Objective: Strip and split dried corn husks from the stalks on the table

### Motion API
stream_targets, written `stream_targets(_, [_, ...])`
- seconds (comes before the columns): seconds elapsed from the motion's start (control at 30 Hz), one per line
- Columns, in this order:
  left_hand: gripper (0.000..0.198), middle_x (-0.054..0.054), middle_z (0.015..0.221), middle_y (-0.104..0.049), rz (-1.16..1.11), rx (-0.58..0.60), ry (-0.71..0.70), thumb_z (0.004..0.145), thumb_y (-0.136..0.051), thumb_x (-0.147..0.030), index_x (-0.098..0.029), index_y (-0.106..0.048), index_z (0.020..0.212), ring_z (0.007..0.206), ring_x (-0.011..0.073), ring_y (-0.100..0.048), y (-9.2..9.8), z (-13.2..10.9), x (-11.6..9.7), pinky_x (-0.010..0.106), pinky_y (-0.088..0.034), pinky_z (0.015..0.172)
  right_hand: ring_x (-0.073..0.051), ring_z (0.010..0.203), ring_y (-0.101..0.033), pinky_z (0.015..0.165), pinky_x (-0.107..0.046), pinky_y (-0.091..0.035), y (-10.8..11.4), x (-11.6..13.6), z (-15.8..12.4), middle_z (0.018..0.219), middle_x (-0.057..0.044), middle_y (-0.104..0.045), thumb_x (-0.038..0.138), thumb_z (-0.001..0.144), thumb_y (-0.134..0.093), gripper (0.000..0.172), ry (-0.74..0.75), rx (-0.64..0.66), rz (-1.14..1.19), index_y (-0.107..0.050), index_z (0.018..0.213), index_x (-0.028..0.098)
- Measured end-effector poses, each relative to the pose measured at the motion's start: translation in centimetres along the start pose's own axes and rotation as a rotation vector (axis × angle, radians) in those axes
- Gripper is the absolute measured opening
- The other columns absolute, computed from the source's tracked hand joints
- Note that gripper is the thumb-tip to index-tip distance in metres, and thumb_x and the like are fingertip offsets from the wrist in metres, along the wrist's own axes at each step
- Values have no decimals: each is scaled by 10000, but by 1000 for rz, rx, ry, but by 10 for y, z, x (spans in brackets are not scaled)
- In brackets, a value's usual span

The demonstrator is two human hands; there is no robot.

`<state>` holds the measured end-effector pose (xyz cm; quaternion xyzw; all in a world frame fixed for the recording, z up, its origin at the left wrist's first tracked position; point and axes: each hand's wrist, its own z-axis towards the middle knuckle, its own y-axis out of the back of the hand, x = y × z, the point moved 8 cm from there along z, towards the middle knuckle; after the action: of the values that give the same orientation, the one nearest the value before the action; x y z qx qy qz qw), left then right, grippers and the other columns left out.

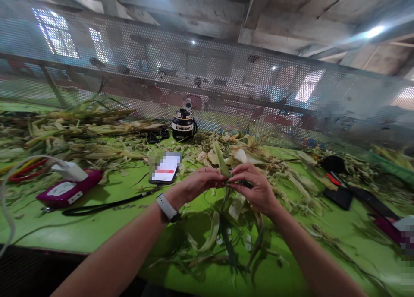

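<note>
In the head view, my left hand point(207, 180) and my right hand point(255, 187) meet above the green table point(106, 234). Both have their fingertips pinched on a long green leaf point(221, 159), whose broad end points up and away from me. Stalk-like plant pieces hang below my fingers; whether they join the leaf I cannot make out. Under my hands lie pale curled leaf strips point(211, 232) and dark green leafy sprigs point(229, 249). A light-strapped watch point(166, 206) is on my left wrist.
A phone point(166, 167) with a strap lies left of my hands. Farther left is a purple power strip point(69, 191) with a white plug and cable. A black jug point(183, 125) stands before a perforated metal screen point(220, 85). Dry leaves point(87, 126) are heaped behind.
</note>
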<state>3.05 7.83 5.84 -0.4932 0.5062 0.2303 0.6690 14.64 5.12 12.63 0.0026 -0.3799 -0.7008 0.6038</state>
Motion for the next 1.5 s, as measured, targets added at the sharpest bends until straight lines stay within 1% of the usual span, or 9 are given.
stream_targets(0.1, [111,-1,623,-630,17,-22,-18,588,-744,-178,-123,-650,609,652,98,-551,2,0,0,252,-423,754,-171,865,-589,781,-334,-503,0,0,0,881,-48,-590,247,779,-668,50,-4,-15,-2,-701,816,241])
stream_targets(0.27, [176,10,637,-637,-9,60,17,595,-772,-244,-117,-657,640,664,112,-586,-3,-1,5,282,-437,799,-173,872,-591,799,-334,-500,0,0,1,906,-52,-600,244,762,-684,150,-18,50,-9,-684,913,235])
stream_targets(0.5, [219,19,637,-651,-96,18,21,536,-812,-235,-103,-663,627,660,118,-600,2,2,6,290,-470,800,-174,888,-590,809,-323,-489,1,3,1,928,-61,-603,174,747,-670,213,-12,101,-34,-659,957,207])
stream_targets(0.73, [191,48,675,-662,-95,33,30,569,-789,-228,-88,-673,628,702,137,-600,3,2,8,357,-457,892,-170,859,-579,789,-334,-490,3,-1,1,900,-51,-591,184,774,-642,143,-12,66,-12,-685,902,230])
stream_targets(0.97, [200,17,705,-659,-18,85,18,584,-795,-245,-116,-672,675,751,130,-609,-3,1,8,340,-432,909,-157,830,-581,763,-325,-492,5,-8,-1,852,-34,-579,270,777,-669,65,-19,38,26,-728,805,265])
stream_targets(1.07, [238,12,722,-663,22,90,-5,582,-805,-283,-126,-670,701,772,129,-614,-5,0,7,326,-419,916,-161,840,-574,769,-331,-489,7,-9,0,856,-38,-577,316,774,-669,83,-34,6,6,-730,773,259])
stream_targets(1.2, [270,6,693,-654,101,30,-63,579,-803,-336,-127,-661,675,729,117,-594,-5,-1,1,283,-431,841,-156,807,-573,740,-316,-485,8,-11,1,829,-37,-585,331,749,-693,101,-79,-40,37,-715,727,235])
stream_targets(1.33, [308,1,653,-640,203,-11,-141,575,-792,-390,-125,-664,668,653,99,-543,-5,-1,-6,243,-422,720,-156,796,-578,740,-315,-479,6,-19,2,823,-36,-595,357,723,-713,130,-156,-34,132,-710,710,228])
stream_targets(1.5, [309,6,654,-640,281,-13,-189,614,-755,-417,-131,-665,687,653,110,-539,-5,1,-9,244,-417,693,-164,814,-580,757,-322,-476,4,-29,1,828,-40,-603,373,732,-701,149,-211,-20,164,-712,716,224])
